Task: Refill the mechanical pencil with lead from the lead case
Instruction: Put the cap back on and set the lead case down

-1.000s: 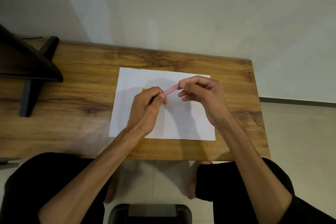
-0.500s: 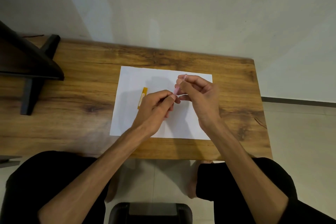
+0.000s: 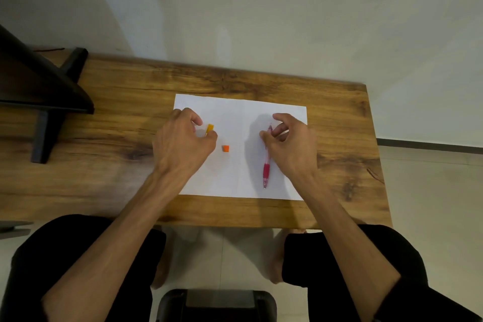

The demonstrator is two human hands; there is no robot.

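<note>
A pink mechanical pencil [image 3: 266, 168] lies on the white sheet [image 3: 240, 172], tip toward me. My right hand [image 3: 290, 142] pinches its upper end between thumb and fingers. The yellow lead case [image 3: 210, 128] lies at the sheet's left part, and only its far end shows. My left hand [image 3: 183, 141] curls over it, thumb and forefinger on either side of it. A small orange cap [image 3: 225, 148] sits loose on the paper between my hands.
The sheet lies on a wooden table [image 3: 117, 138] against a pale wall. A black stand [image 3: 44, 91] occupies the table's left end. The table's right edge is just past my right hand, and a dark stool [image 3: 217, 303] is below.
My hands, joined at the pencil in mid-air, have parted. The pencil now rests on the paper under my right hand, my left hand went left to the lead case, and an orange cap appeared.
</note>
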